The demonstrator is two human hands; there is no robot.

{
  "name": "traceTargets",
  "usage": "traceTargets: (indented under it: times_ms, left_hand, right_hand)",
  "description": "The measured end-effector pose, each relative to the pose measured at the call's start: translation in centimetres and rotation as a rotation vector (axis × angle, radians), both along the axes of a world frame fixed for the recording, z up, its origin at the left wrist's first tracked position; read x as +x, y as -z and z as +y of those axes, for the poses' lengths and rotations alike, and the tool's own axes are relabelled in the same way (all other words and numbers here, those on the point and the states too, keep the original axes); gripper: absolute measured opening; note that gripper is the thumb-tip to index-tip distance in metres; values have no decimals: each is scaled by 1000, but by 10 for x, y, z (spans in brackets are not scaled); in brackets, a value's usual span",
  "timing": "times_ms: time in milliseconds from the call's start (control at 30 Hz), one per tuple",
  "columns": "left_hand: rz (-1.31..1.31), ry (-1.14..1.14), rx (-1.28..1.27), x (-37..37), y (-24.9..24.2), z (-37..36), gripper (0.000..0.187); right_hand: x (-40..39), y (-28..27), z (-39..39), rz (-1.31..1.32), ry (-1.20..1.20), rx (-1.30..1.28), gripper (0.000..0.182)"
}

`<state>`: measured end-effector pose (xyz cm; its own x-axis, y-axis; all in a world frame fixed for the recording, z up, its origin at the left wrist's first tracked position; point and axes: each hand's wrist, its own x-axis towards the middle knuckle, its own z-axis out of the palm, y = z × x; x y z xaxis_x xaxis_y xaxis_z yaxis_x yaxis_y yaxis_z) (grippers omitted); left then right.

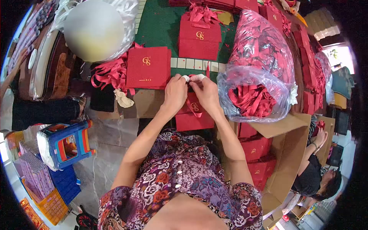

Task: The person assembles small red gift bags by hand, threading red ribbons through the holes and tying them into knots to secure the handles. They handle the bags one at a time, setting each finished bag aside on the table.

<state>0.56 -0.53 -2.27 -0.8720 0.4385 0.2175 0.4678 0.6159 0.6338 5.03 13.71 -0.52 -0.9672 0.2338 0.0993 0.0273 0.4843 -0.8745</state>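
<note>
My left hand (176,92) and my right hand (207,94) meet at the table's near edge, fingertips pinched together. White tape wraps fingertips on both. Between them is a red ribbon (197,113), whose loop hangs over a small red paper bag (194,122) with a gold logo. The exact grip is partly hidden by my fingers. Left of my hands lies a stack of red bags (148,67), with ribbon handles (111,74) bunched at its side. To the right, a clear plastic bag (260,65) full of red ribbons lies with its mouth towards me.
More red bags (199,42) lie across the green table (153,27). An open cardboard box (285,153) holding red bags stands at my right. A co-worker (312,174) sits beyond it. A blue plastic stool (67,145) is on the floor at left.
</note>
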Motion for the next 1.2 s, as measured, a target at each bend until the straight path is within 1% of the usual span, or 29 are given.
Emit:
traceTargets:
  times_ms: [100,167,200,233,267,300,333,400,467,533,600,633,700,767,933,1000,1067,1133,1167,1200]
  left_hand:
    - [-39,-15,48,0,6,3,15]
    - [-95,-129,193,3,-3,3,24]
    - [-95,-128,193,4,-8,2,24]
    - [-226,-151,307,6,-20,0,25]
    - [-358,-175,421,7,-25,-1,26]
    - [-439,-153,538,5,-13,-3,26]
    - [-442,-153,537,3,-13,-4,26]
    - [-669,-65,692,1,-13,-6,27]
    - [-711,-65,691,-2,-18,-7,27]
    - [-807,-16,694,-6,-23,-11,28]
    - [-852,21,709,-9,-27,-15,28]
    - [-898,59,723,-10,-28,-16,28]
    - [-887,63,734,-9,-25,-15,27]
    - [-878,65,744,-8,-25,-14,27]
    - [-848,60,649,-10,-29,-14,25]
    - [-851,81,643,-11,-31,-15,25]
    - [-855,105,636,-10,-31,-15,25]
    - [-672,82,618,-5,-32,-12,31]
    - [-416,69,549,-1,-30,-13,38]
    - [-416,72,549,3,-30,-15,38]
  right_hand:
    - [2,-2,3,-43,26,71,14]
    - [5,-6,5,-76,43,78,14]
    - [6,-7,6,-109,58,84,15]
    - [7,-9,7,-111,58,83,15]
    - [9,-10,8,-114,53,-38,16]
    - [10,-11,9,-116,48,-158,17]
    - [11,-14,9,-119,48,-159,17]
    - [13,-21,10,-135,-7,-337,16]
    - [13,-14,11,-111,-8,-385,17]
    - [13,-13,12,-84,-13,-434,18]
    - [13,-18,14,-163,-35,-539,15]
    - [12,-20,15,-163,-35,-539,15]
    - [12,-23,17,-189,-57,-614,15]
    - [11,-22,20,-198,-79,-610,16]
    - [10,-23,22,-178,-132,-634,17]
    - [8,-25,26,-189,-186,-515,14]
    - [7,-23,27,-169,-182,-534,14]
    - [5,-28,28,-147,-181,-551,13]
    - [5,-36,31,-164,-124,-541,14]
    - [5,-43,34,-179,-66,-530,14]
